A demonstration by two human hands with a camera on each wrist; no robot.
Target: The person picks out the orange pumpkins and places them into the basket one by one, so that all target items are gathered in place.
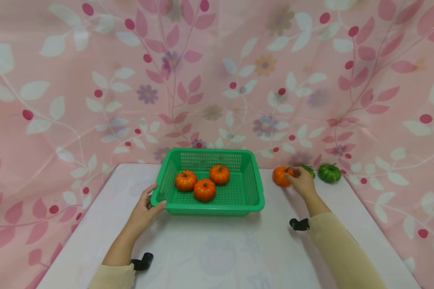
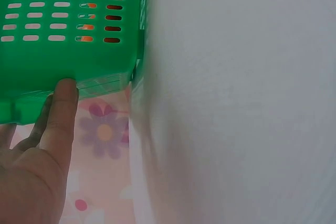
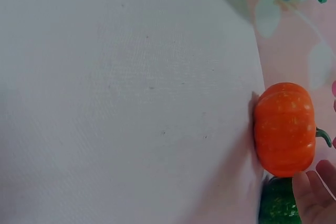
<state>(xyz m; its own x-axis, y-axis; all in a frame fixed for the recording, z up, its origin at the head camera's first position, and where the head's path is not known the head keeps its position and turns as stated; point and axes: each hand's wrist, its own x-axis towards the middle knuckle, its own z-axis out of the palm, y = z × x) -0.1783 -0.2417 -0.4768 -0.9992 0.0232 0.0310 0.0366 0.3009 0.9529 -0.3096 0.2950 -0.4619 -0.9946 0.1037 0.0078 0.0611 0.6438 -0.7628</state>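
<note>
A green plastic basket (image 1: 209, 208) with slotted walls stands on the table and holds three small orange pumpkins, one of them the front pumpkin (image 1: 204, 190). My left hand (image 1: 144, 206) touches the basket's left end, its thumb by the front corner and fingers along the rim. In the left wrist view, a straight digit rests against the basket wall (image 2: 68, 61). To the basket's right, my right hand (image 1: 302, 182) reaches over another orange pumpkin (image 1: 280, 176), fingertips at its right side. The right wrist view shows that pumpkin (image 3: 284, 129) with the thumb tip against its end.
A green pumpkin (image 1: 307, 170) sits partly hidden behind my right hand, and a second green pumpkin (image 1: 329, 173) lies farther right. White cloth covers the table (image 1: 217, 249). A pink floral curtain (image 1: 209, 80) hangs along the table's back edge.
</note>
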